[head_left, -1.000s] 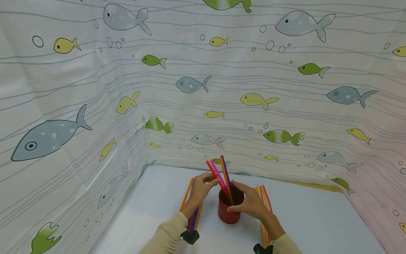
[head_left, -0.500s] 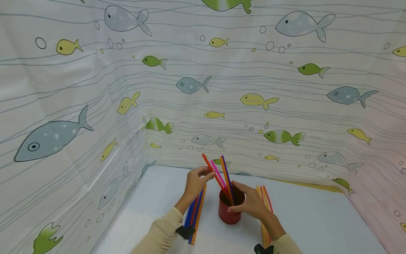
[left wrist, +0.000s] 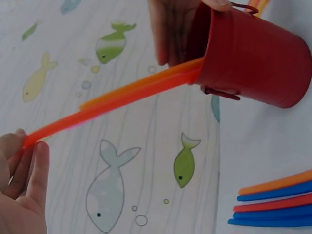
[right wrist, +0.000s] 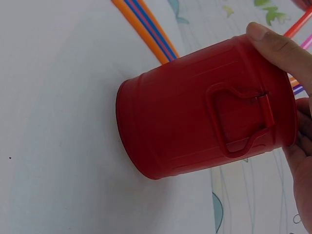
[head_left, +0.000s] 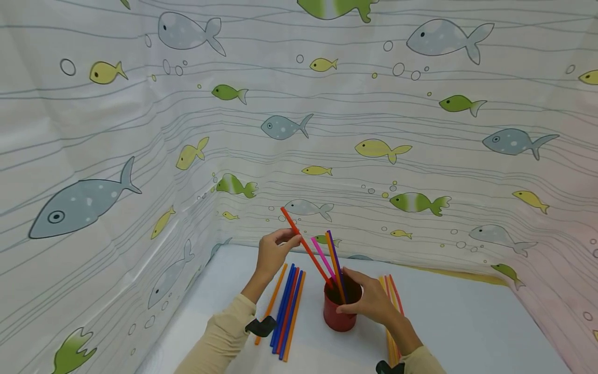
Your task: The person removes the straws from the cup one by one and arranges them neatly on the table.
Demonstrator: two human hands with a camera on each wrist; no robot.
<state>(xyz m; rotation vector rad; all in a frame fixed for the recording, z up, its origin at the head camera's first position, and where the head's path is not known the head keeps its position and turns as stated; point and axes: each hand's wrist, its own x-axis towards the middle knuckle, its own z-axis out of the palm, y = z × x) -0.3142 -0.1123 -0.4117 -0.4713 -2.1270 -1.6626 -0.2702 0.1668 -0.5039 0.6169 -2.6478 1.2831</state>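
Observation:
My left hand (head_left: 273, 252) pinches a red straw (head_left: 310, 252) near its upper end, between thumb and fingers. The straw slants down to the right, its lower end inside the mouth of a red metal bucket (head_left: 338, 317). A pink straw (head_left: 322, 255), an orange straw (head_left: 333, 254) and a purple straw (head_left: 339, 267) lean out of the same bucket. My right hand (head_left: 371, 298) grips the bucket's rim from the right, thumb in front. A wire handle (right wrist: 214, 114) on the bucket's side shows in the right wrist view. The straws' lower ends are hidden inside the bucket.
Several orange, blue and red straws (head_left: 286, 311) lie side by side on the white table (head_left: 476, 322), left of the bucket. Yellow and red straws (head_left: 396, 301) lie to the right, partly under my right forearm. A fish-patterned sheet (head_left: 420, 171) surrounds the table.
My left hand has moved up and to the left, drawing the red straw partway up out of the bucket and away from the other straws. My right hand has stayed on the rim.

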